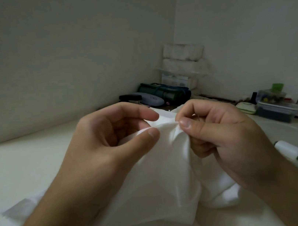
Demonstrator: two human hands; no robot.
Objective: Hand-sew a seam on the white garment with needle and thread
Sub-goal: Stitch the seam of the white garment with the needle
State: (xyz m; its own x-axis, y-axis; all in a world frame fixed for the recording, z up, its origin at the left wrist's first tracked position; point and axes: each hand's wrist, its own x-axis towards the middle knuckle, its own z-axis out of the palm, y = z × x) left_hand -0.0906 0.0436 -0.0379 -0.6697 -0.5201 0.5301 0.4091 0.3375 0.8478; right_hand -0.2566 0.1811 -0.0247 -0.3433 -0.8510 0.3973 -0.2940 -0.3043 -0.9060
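Both hands are up mid-frame: left hand (113,135) pinches a fold of the white garment (155,185), right hand (222,131) pinches the cloth edge plus a thin needle (199,117). White thread spool (289,151) lies on the desk (25,160), right edge.

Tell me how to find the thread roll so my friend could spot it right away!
Start at the white garment that the two hands hold up in the middle. Go past the right hand to the pale table on that side. The spool of white thread lies there on its side, alone, nearer than the plastic boxes by the wall; it is the only small white cylinder with a green end.
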